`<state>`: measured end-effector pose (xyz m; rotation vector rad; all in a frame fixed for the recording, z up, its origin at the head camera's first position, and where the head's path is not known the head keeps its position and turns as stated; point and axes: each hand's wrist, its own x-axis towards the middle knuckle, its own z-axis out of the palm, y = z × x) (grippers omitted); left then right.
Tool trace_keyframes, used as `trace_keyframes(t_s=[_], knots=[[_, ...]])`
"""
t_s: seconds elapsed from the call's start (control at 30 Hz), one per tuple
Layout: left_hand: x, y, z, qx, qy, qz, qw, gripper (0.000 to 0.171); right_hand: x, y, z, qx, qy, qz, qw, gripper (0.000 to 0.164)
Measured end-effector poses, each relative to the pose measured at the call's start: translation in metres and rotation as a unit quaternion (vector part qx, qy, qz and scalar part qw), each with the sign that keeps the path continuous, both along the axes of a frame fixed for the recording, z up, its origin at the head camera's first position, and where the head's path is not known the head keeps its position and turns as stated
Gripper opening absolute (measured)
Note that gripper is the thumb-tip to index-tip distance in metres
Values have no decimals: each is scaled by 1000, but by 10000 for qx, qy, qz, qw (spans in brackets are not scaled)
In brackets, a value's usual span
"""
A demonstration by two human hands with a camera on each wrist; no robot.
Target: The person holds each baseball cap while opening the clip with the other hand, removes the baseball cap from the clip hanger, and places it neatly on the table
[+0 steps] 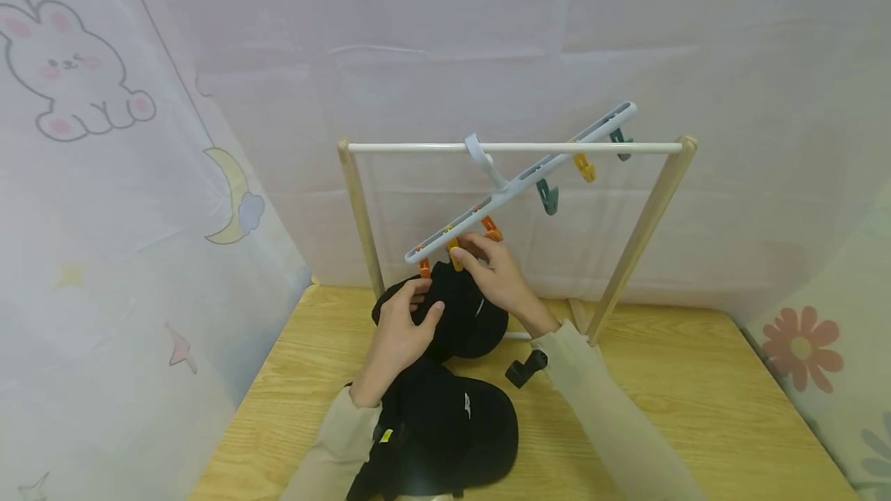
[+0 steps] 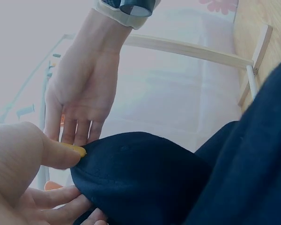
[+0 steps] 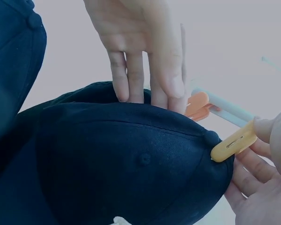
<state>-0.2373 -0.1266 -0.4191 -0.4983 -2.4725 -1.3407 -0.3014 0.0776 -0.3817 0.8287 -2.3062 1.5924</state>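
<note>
My right hand (image 1: 497, 277) pinches a yellow clip (image 3: 232, 143) on the hanger (image 1: 511, 190), thumb on the clip's outer side. The clip's tip overlaps the crown edge of a black baseball cap (image 3: 117, 145), beside its top button. My left hand (image 1: 404, 327) touches the far side of this cap, its fingers fairly straight and partly hidden behind the fabric, thumb spread away. Just above the left fingertips hangs an orange clip (image 1: 425, 267). A second black cap (image 1: 452, 424), with a small white logo, lies nearer on the table below my left forearm.
The pale blue hanger hooks over the white bar (image 1: 404, 148) of a wooden-legged rack (image 1: 643, 234) and tilts down to the left. Further clips, green (image 1: 547, 196), yellow and orange, hang along it. The rack stands at the back of a wooden table (image 1: 696, 408), before a draped backdrop.
</note>
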Motion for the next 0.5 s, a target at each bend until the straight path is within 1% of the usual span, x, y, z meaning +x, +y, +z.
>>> trace_keyframes(t_s=[0.27, 0.5], knots=[[-9, 9, 4, -94, -78, -34, 9999, 43, -5, 1, -1, -12, -9, 81, 10000, 31], [-16, 15, 5, -75, -28, -47, 10000, 39, -7, 1, 0, -11, 67, 161, 9998, 30]])
